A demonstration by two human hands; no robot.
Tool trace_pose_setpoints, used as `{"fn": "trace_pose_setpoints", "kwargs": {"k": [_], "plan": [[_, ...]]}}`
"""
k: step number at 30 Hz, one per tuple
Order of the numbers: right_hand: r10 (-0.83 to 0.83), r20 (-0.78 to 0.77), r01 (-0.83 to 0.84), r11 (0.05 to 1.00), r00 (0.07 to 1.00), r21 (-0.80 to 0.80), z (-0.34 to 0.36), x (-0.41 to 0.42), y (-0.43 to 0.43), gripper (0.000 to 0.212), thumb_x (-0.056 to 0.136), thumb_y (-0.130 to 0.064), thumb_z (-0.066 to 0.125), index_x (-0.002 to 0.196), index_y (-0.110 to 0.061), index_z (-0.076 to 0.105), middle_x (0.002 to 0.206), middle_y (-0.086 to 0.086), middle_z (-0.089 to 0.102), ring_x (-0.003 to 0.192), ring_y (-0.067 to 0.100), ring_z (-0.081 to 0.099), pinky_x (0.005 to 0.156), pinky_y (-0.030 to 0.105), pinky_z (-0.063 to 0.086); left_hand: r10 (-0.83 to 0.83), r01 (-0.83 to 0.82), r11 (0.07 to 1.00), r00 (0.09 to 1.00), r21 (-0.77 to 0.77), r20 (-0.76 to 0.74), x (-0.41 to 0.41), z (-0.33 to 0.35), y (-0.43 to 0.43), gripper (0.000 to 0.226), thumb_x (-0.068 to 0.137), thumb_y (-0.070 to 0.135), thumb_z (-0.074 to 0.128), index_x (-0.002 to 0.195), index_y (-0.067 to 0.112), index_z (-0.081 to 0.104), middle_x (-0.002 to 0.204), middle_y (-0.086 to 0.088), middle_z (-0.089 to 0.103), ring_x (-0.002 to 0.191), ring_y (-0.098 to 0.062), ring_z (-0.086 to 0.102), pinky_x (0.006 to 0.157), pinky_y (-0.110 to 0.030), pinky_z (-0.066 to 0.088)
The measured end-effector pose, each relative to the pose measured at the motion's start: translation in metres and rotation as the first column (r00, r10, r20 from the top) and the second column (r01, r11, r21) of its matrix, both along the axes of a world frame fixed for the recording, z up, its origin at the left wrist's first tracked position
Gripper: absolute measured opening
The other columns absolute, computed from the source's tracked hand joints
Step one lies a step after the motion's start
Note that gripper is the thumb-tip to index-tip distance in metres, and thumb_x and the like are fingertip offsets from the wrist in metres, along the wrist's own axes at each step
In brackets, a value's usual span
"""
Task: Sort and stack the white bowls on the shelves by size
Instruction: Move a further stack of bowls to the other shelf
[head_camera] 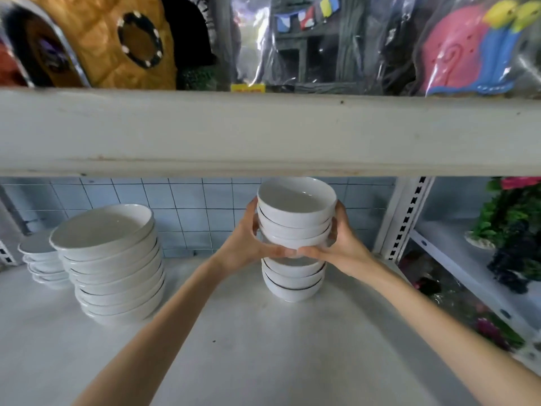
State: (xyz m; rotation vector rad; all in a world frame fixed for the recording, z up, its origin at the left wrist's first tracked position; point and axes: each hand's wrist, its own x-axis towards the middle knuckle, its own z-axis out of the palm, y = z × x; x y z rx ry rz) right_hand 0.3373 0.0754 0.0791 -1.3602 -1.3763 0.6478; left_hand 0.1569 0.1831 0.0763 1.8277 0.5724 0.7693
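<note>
Snugly, upper bowls [295,213] between left grip [252,241], right grip [343,244].

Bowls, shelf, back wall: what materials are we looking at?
Bowls: probably glazed ceramic; white, glossy, soft highlights, thick rims.
Shelf: looks like painted wood or board; matte, scuffed, speckled.
Wall: glazed tile; pale blue squares with grout lines.

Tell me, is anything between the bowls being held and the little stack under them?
Only fingers of the left hand and right hand, which meet under the held bowls, just above the small stack.
</note>
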Motion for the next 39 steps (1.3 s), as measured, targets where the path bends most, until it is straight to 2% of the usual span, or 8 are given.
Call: {"fn": "trace_pose_setpoints", "kwargs": {"k": [2,6,10,15,20,24,36,39], "plan": [[-0.023,-0.001,0.023,1.0,1.0,0.016,0.008,-0.005,-0.003,0.112,0.058,-0.029,0.084,0.136,-0.047,0.006,0.135,-0.017,0.042,0.124,-0.003,0.042,0.092,0.004,0.039,-0.005,0.004,1.0,0.999,0.015,0.035,-0.004,0.01,-0.005,0.121,0.041,0.028,0.09,0.144,0.024,0.026,0.12,0.019,0.056,0.109,0.008,0.055,0.092,-0.014,0.045],[-0.038,-0.045,0.042,0.996,0.998,0.083,0.016,-0.02,-0.014,0.108,0.06,-0.032,0.087,0.13,-0.056,0.008,0.124,-0.024,0.045,0.114,-0.011,0.048,0.086,0.005,0.042,0.006,-0.008,1.0,0.997,0.021,0.081,-0.018,0.021,-0.019,0.12,0.041,0.032,0.089,0.143,0.028,0.028,0.119,0.018,0.057,0.107,0.006,0.057,0.093,-0.019,0.049],[-0.051,-0.094,0.064,0.988,0.994,0.142,0.018,-0.04,-0.028,0.108,0.046,-0.05,0.089,0.125,-0.064,0.016,0.131,-0.019,0.048,0.123,-0.003,0.048,0.095,0.017,0.044,0.018,-0.018,1.0,0.991,0.003,0.134,-0.033,0.022,-0.034,0.119,0.041,0.031,0.09,0.143,0.032,0.028,0.122,0.015,0.059,0.112,-0.001,0.059,0.089,-0.021,0.052],[-0.031,-0.151,0.061,0.978,0.988,0.198,0.015,-0.063,-0.047,0.109,0.047,-0.05,0.089,0.132,-0.055,0.02,0.134,-0.018,0.052,0.13,0.006,0.044,0.104,0.032,0.042,0.018,-0.014,1.0,0.981,-0.021,0.191,-0.052,0.024,-0.058,0.119,0.051,0.014,0.093,0.145,0.034,0.023,0.129,0.005,0.059,0.114,-0.004,0.059,0.089,-0.024,0.053],[0.004,-0.167,0.033,0.976,0.986,0.217,0.012,-0.081,-0.073,0.117,0.048,-0.05,0.089,0.142,-0.037,0.02,0.132,-0.02,0.053,0.129,0.008,0.045,0.107,0.04,0.039,0.057,-0.05,0.998,0.964,-0.033,0.26,-0.07,0.026,-0.095,0.106,0.051,0.008,0.086,0.131,0.047,0.03,0.119,0.015,0.064,0.111,0.003,0.059,0.077,-0.016,0.052],[0.042,-0.173,-0.001,0.973,0.984,0.231,0.017,-0.095,-0.099,0.124,0.047,-0.05,0.088,0.146,-0.025,0.018,0.13,-0.014,0.056,0.126,0.01,0.049,0.105,0.039,0.042,0.108,-0.103,0.994,0.945,-0.033,0.308,-0.084,0.032,-0.133,0.102,0.051,0.006,0.082,0.132,0.043,0.03,0.114,0.015,0.066,0.106,0.003,0.061,0.074,-0.017,0.053],[0.244,-0.193,-0.183,0.941,0.951,0.284,0.025,-0.14,-0.192,0.107,0.051,-0.048,0.087,0.14,-0.031,0.03,0.136,-0.007,0.05,0.124,0.013,0.051,0.094,0.031,0.049,0.306,-0.297,0.951,0.883,-0.081,0.357,-0.135,0.03,-0.265,0.105,0.053,0.008,0.088,0.141,0.027,0.034,0.125,-0.003,0.064,0.112,-0.008,0.062,0.079,-0.02,0.053],[0.303,-0.21,-0.237,0.928,0.93,0.288,0.03,-0.159,-0.199,0.11,0.05,-0.05,0.087,0.142,-0.031,0.028,0.137,-0.006,0.05,0.124,0.012,0.051,0.095,0.03,0.049,0.357,-0.354,0.932,0.861,-0.078,0.363,-0.154,0.035,-0.281,0.102,0.051,0.013,0.089,0.138,0.031,0.038,0.12,0.005,0.067,0.113,-0.008,0.061,0.08,-0.018,0.052]]}}
